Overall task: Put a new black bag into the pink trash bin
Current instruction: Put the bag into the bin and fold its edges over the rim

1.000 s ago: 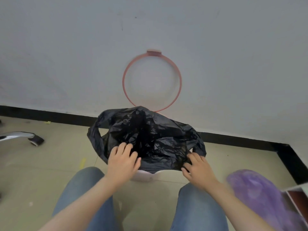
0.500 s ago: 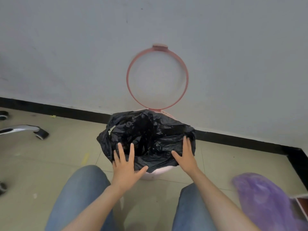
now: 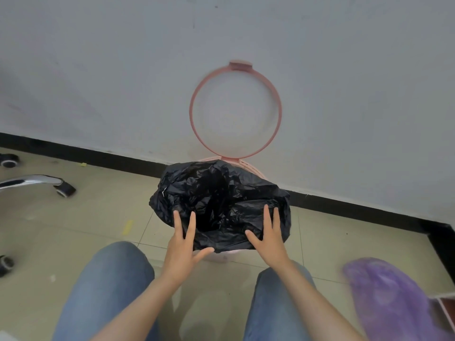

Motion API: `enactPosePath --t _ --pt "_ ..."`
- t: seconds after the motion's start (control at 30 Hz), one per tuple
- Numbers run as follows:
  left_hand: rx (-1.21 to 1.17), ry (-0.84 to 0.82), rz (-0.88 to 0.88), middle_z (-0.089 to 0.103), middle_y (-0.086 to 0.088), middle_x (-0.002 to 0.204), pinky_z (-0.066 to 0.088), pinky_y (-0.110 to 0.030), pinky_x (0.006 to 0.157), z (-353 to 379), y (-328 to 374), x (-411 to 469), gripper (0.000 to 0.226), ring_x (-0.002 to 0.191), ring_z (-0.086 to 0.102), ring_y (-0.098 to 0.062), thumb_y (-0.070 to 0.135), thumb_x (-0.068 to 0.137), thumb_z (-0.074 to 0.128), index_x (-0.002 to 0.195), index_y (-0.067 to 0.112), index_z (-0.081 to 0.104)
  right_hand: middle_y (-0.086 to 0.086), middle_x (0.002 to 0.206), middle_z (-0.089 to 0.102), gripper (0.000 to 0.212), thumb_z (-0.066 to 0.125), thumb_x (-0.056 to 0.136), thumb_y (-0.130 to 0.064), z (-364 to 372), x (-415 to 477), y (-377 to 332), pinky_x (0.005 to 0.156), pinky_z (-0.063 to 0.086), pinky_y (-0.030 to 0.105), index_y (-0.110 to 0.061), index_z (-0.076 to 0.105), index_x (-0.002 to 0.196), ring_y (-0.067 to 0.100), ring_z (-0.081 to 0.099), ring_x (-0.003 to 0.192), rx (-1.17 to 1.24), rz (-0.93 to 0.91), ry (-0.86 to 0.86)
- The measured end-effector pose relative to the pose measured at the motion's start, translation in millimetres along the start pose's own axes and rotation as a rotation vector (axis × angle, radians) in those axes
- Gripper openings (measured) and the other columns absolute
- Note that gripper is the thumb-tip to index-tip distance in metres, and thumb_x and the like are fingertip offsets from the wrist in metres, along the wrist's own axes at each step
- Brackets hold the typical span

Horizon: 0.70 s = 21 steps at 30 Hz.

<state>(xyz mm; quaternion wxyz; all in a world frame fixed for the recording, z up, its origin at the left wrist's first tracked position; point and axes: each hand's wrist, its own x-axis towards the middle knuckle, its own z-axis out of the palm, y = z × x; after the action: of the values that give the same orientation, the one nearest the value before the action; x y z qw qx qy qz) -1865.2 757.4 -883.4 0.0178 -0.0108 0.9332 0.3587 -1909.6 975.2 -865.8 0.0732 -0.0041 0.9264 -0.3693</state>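
A crumpled black bag is draped over the mouth of the pink trash bin, hiding nearly all of it; only slivers of pink show at the back and under the front. The bin's pink ring lid stands tipped up against the wall. My left hand lies flat on the bag's front left edge with its fingers spread. My right hand presses flat on the front right edge, fingers apart. Neither hand pinches the plastic.
My knees in blue jeans flank the bin. A purple bag lies at the lower right. A chrome chair leg with a caster reaches in from the left. A black skirting board runs along the white wall.
Both hands went from gripping the bag's front edge to lying flat and spread on it. The bag has been pulled down tighter over the bin's rim.
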Motion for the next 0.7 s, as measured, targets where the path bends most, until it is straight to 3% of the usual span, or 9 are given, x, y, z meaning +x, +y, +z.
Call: enactPosePath --t 0.13,0.27,0.33,0.4,0.43,0.5,0.6,0.63,0.7 --pt "0.139 -0.012 -0.016 -0.039 -0.008 0.142 0.035 -0.039 0.105 0 -1 -10 0.083 0.126 0.038 -0.034 0.057 0.084 0.04 0.132 0.03 -0.022 -0.003 0.154 -0.022 0.087 0.055 0.088 -0.037 5 -10 5 0.106 0.019 0.026 -0.044 -0.024 0.125 0.002 -0.003 0.136 0.112 -0.042 0.034" --pt "0.226 -0.028 -0.091 -0.033 -0.01 0.14 0.013 -0.047 0.116 3 2 -23 0.076 0.142 0.0 -0.036 0.038 0.091 0.047 0.141 0.023 -0.007 0.001 0.155 -0.017 0.088 0.053 0.09 -0.037 -3 -13 11 0.112 0.02 0.032 -0.03 -0.023 0.133 0.016 0.003 0.143 -0.044 -0.065 0.024" --pt "0.272 0.088 -0.042 -0.008 -0.02 0.149 0.02 -0.056 0.11 -2 14 -28 0.067 0.14 0.006 -0.042 0.031 0.086 0.053 0.143 0.013 0.022 0.004 0.156 -0.014 0.089 0.052 0.089 -0.041 -8 -16 16 0.115 0.015 0.034 -0.018 -0.017 0.14 0.019 0.002 0.144 -0.128 -0.082 -0.007" --pt "0.356 0.242 0.112 0.034 -0.031 0.141 0.036 -0.06 0.098 -9 26 -21 0.053 0.133 0.026 -0.044 0.028 0.078 0.046 0.124 0.003 0.053 0.005 0.157 -0.009 0.088 0.051 0.089 -0.045 -14 -17 21 0.117 0.012 0.036 -0.015 -0.011 0.143 0.019 0.001 0.144 -0.213 -0.095 -0.035" --pt "0.4 0.274 0.16 0.044 -0.031 0.136 0.038 -0.06 0.095 -13 33 -12 0.05 0.13 0.032 -0.045 0.028 0.077 0.042 0.117 0.002 0.059 0.005 0.157 -0.005 0.085 0.05 0.089 -0.046 -18 -17 21 0.117 0.012 0.037 -0.016 -0.007 0.144 0.02 0.001 0.144 -0.249 -0.095 -0.035" --pt "0.459 0.255 0.118 0.038 -0.028 0.142 0.031 -0.057 0.104 -22 45 8 0.049 0.134 0.029 -0.045 0.031 0.084 0.043 0.123 0.004 0.054 0.007 0.156 0.011 0.071 0.047 0.091 -0.044 -27 -19 18 0.115 0.018 0.04 -0.016 0.011 0.145 0.022 0.01 0.143 -0.323 -0.086 0.026" --pt "0.384 0.1 -0.192 -0.005 -0.024 0.154 0.01 -0.05 0.115 -16 40 32 0.076 0.141 -0.004 -0.042 0.05 0.09 0.04 0.146 0.015 0.005 0.018 0.135 0.049 0.036 0.056 0.089 -0.028 -31 -18 3 0.099 0.037 0.048 -0.008 0.058 0.119 0.034 0.043 0.127 -0.431 -0.122 0.302" --pt "0.353 0.06 -0.256 -0.01 -0.023 0.154 0.009 -0.048 0.115 -12 36 35 0.081 0.141 -0.007 -0.042 0.054 0.089 0.04 0.145 0.016 -0.004 0.021 0.13 0.054 0.029 0.06 0.087 -0.024 -30 -13 -5 0.095 0.04 0.05 -0.007 0.062 0.111 0.038 0.047 0.123 -0.448 -0.134 0.364" --pt "0.283 0.043 -0.308 -0.012 -0.023 0.153 0.01 -0.045 0.115 -9 34 36 0.089 0.141 -0.006 -0.042 0.052 0.088 0.045 0.144 0.01 -0.009 0.021 0.143 0.039 0.042 0.054 0.089 -0.028 -26 2 -25 0.102 0.034 0.051 -0.01 0.05 0.127 0.037 0.034 0.133 -0.445 -0.058 0.315"
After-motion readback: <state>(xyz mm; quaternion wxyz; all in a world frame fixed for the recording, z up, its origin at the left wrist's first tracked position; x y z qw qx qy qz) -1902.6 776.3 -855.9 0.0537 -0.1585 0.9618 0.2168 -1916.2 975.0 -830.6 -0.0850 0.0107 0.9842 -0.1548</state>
